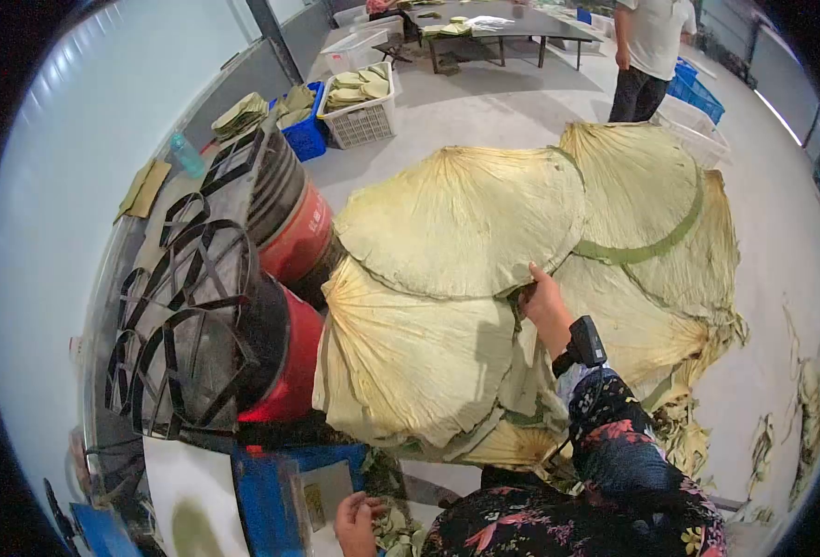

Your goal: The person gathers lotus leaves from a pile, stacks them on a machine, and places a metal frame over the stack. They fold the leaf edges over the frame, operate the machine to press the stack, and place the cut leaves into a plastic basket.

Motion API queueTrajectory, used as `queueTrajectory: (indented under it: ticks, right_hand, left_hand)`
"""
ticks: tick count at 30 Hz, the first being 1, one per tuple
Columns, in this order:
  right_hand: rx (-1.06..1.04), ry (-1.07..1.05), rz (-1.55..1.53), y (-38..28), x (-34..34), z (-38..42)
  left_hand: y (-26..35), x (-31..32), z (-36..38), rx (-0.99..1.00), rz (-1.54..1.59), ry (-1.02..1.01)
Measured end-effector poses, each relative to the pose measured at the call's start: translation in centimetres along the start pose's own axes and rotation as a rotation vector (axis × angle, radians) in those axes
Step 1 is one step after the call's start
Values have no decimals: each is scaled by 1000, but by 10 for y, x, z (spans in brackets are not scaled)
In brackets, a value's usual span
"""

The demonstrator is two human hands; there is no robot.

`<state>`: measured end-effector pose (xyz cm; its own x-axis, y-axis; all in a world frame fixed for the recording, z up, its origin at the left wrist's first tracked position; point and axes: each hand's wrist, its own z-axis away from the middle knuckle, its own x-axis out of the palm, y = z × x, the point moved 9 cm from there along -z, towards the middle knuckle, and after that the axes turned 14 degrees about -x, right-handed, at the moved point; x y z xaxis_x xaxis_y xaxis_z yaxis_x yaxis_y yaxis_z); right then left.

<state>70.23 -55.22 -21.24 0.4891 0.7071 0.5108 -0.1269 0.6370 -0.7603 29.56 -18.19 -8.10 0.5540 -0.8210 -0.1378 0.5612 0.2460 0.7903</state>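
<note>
A broad pile of dried, flattened lotus leaves, pale green and fan-shaped, lies before me. My right hand, with a black device strapped at the wrist, is closed on the lower right edge of the top lotus leaf, thumb above and fingers partly hidden beneath. Behind it, another leaf shows a darker green rim. Low in the view is my left hand, its fingers curled beside leaf scraps; whatever they hold, if anything, is hidden.
Red-and-black drums with black metal frames stand close on the left. Beyond are a white basket and a blue crate of leaves. A person stands at the back right, near a dark table. Leaf scraps litter the right floor.
</note>
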Motion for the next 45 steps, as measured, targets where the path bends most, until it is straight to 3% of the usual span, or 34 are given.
queueTrajectory:
  ticks: [2,5,8,9,11,13,14,15,17,19,20,23,25,27,28,31,33,35,37,40,41,42,43,44,45]
  right_hand:
    - [-19,-82,-82,-5,25,1]
    - [-39,-197,-119,-16,52,17]
    - [-329,-44,151,-51,65,26]
    - [-338,-52,145,-56,79,26]
    - [-736,-338,299,-105,135,44]
    - [-982,-452,438,-155,198,77]
    - [-910,-455,460,-168,223,88]
    - [-833,-459,482,-182,244,102]
    - [-954,-623,512,-225,280,151]
    - [-1044,-759,536,-262,297,209]
    - [-1050,-888,523,-277,300,237]
    - [-893,-1217,486,-302,293,324]
    - [-869,-1323,557,-304,289,356]
    - [-799,-1481,529,-286,291,384]
    - [-758,-1538,659,-265,289,396]
    - [-639,-1713,840,-191,293,424]
    - [-574,-1797,891,-162,296,431]
    - [-468,-1793,1134,-139,292,430]
    - [-387,-1789,1125,-112,295,457]
    - [-256,-1811,1124,-69,311,491]
    - [-186,-1837,1129,-56,312,501]
    - [-500,-1911,1191,-54,323,516]
    - [-499,-1922,1183,-36,323,526]
    - [-1017,-1714,1038,-46,336,536]
    - [-1482,-1428,855,-67,332,557]
  left_hand:
    - [2,6,-3,-56,-44,41]
    - [9,13,0,20,-72,35]
    - [16,21,-7,72,-15,13]
    - [14,20,-10,50,-7,19]
    - [14,19,-8,26,-1,21]
    - [28,24,-10,35,-104,7]
    - [34,22,-12,43,-97,10]
    - [48,23,-12,159,-133,-27]
    - [78,17,-6,283,-162,-51]
    - [136,14,33,747,-390,15]
    - [143,-3,33,718,-216,18]
    - [166,-54,41,795,36,56]
    - [181,-82,49,742,212,179]
    - [178,-101,12,749,285,28]
    - [173,-114,18,747,297,74]
    - [134,-66,23,264,836,-740]
    - [46,-86,-30,384,492,-423]
    - [48,-87,35,303,466,-438]
    - [37,-93,79,206,447,-465]
    - [27,-131,100,257,465,-309]
    - [18,-159,107,306,462,-109]
    - [10,-189,120,349,455,97]
    - [12,-214,144,448,417,210]
    - [16,-238,168,550,373,321]
    - [15,-269,192,719,159,557]
